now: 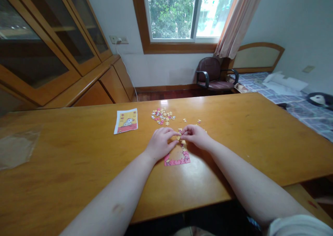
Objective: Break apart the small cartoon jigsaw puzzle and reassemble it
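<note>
A partly joined jigsaw puzzle border lies flat on the table in front of me, pink along its near edge and yellow up its right side. My left hand partly covers its left side. Between that hand's thumb and index fingertips is a small yellow puzzle piece. From the right, my right hand meets it, fingers pinched at another small piece, which the fingertips partly hide. A pile of loose puzzle pieces lies beyond my left hand. Single pieces sit beyond my right hand.
A picture card with a white animal on yellow and pink lies left of the pile. A clear plastic bag rests at the far left of the wooden table. Behind the table stand a chair and a bed.
</note>
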The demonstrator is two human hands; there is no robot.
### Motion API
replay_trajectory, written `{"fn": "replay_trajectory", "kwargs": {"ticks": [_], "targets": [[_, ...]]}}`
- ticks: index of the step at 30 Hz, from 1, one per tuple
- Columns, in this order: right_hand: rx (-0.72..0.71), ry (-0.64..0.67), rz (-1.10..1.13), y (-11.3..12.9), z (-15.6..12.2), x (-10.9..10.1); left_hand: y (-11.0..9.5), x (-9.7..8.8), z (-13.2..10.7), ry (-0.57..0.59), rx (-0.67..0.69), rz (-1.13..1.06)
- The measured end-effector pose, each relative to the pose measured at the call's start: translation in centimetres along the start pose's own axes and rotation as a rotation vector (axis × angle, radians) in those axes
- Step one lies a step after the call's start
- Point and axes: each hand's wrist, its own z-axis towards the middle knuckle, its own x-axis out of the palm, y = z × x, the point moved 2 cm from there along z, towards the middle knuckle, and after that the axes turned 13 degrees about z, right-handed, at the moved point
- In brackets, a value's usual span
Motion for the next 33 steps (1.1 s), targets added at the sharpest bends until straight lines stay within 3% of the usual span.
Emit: {"fn": "replay_trajectory", "kwargs": {"ticks": [12, 16, 20, 25, 28, 33], "targets": [[0.014, 0.043, 0.094, 0.1, -0.1, 0.7, -0.8, -0.6, -0.2, -0.015, 0.019, 0.11], [-0.016, 0.001, 0.113, 0.5, -0.1, 0.3, -1.3, -1.6, 1.0, 0.003, 0.025, 0.161], [-0.054, -0.059, 0.16, 0.5, 0.1, -0.3, -1.2, -2.4, 2.7, -0.005, 0.135, 0.184], [-0.049, -0.063, 0.118, 0.0, 0.5, -0.5, -0.7, -1.6, 3.1, 0.01, 0.136, 0.13], [-0.116, -0.078, -0.017, 0.2, 0.4, -0.8, -0.3, -0.9, 2.8, -0.018, 0.079, 0.135], [-0.304, -0.087, -0.669, 1.3, -0.3, -1.4, 2.0, -0.1, 2.8, -0.039, -0.166, 0.115]]}}
